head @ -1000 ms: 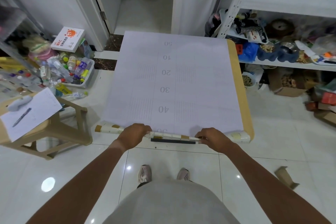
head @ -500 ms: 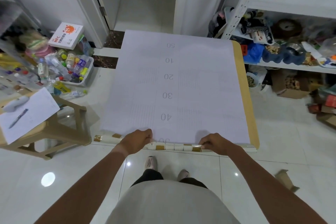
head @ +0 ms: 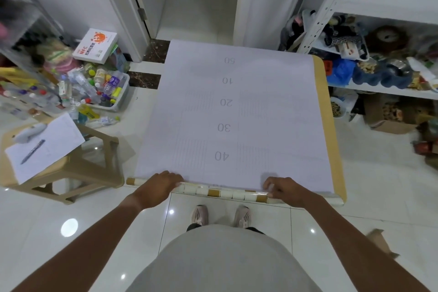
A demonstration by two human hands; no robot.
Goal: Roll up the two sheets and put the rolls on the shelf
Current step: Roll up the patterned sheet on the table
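Observation:
A large pale sheet printed with upside-down numbers lies flat on a small table with a tan edge. Its near end is curled into a thin roll whose outside shows white and gold squares. My left hand grips the roll left of centre and my right hand grips it right of centre, fingers curled over it. I cannot tell a second sheet apart from this one. A white metal shelf unit stands at the right.
A beige stool with paper and a pen stands at the left. Behind it sits a bin of bottles and a white box. The shelf holds clutter; a cardboard box and a scrap lie on the floor.
The roll at the near edge has turned forward a little under both hands. The view has shifted slightly, and my feet have come together below the table edge.

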